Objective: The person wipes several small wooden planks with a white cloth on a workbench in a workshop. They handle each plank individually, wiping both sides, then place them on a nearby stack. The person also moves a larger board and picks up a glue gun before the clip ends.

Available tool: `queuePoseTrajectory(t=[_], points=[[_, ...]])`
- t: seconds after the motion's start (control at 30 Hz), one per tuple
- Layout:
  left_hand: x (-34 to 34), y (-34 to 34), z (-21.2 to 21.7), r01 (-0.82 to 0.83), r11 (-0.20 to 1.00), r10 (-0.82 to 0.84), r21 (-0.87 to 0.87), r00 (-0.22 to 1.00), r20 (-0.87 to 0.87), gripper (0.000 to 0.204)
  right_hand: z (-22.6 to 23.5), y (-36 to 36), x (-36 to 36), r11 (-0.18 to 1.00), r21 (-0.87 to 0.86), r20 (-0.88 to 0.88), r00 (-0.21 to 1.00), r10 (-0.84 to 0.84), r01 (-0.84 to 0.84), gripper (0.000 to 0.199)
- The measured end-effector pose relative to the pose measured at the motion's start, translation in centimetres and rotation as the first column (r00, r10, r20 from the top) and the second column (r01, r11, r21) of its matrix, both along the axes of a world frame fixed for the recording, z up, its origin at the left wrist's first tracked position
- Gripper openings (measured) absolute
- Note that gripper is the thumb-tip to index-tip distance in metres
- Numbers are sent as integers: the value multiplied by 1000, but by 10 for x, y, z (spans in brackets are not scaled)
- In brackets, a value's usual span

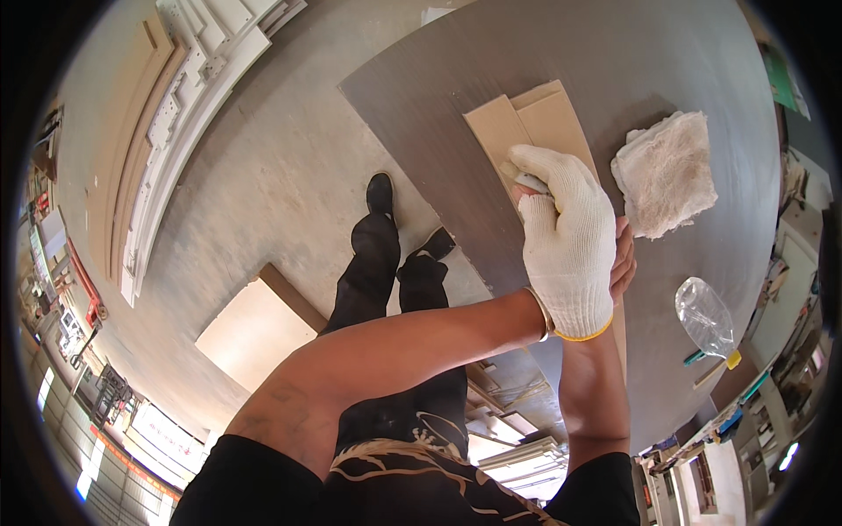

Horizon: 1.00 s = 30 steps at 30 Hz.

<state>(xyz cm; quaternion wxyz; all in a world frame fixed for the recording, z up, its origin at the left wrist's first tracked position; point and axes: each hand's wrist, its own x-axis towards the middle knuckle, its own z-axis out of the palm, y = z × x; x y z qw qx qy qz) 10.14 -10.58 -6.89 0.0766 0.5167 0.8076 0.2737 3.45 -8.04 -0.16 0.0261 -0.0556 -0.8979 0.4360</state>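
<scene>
A narrow tan board (498, 131), with another tan piece (554, 112) beside it at its far end, lies on the dark grey tabletop (421, 105). My right hand (570, 232) wears a white knit glove with a yellow cuff edge. It is closed round a small pale grey object (531, 181) just over the board; a bit of bare fingertip shows there. My left arm crosses in front of me and passes under the right wrist. Bare fingers of my left hand (624, 259) curl at the board's right edge; the rest of that hand is hidden.
A fluffy whitish cloth (667, 175) sits right of the board. Nearer lies a clear plastic bottle (704, 317) with a yellow cap. On the floor are a pale flat panel (254, 329) and, farther left, stacked white and tan lengths (167, 131).
</scene>
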Motion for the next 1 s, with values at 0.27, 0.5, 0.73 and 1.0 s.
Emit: queuePoseTrajectory(t=[0.27, 0.5, 0.73, 1.0], points=[[5, -11, 4, 18, 998, -28, -59, 986, -166, 50, 1, -11, -9, 966, 259, 35, 999, 18, -26, 31], [1, -13, 6, 30, 999, -37, -45, 984, -172, 50, 2, -14, -8, 973, 232, 5, 1000, 2, -4, 29], [1, -13, 7, 32, 999, -39, -41, 982, -186, 50, -2, -24, -29, 978, 202, -38, 998, 59, -50, 29], [-1, -17, 10, 30, 999, -36, -34, 979, -201, 50, 2, -26, -26, 983, 182, 8, 1000, -5, 3, 30]])
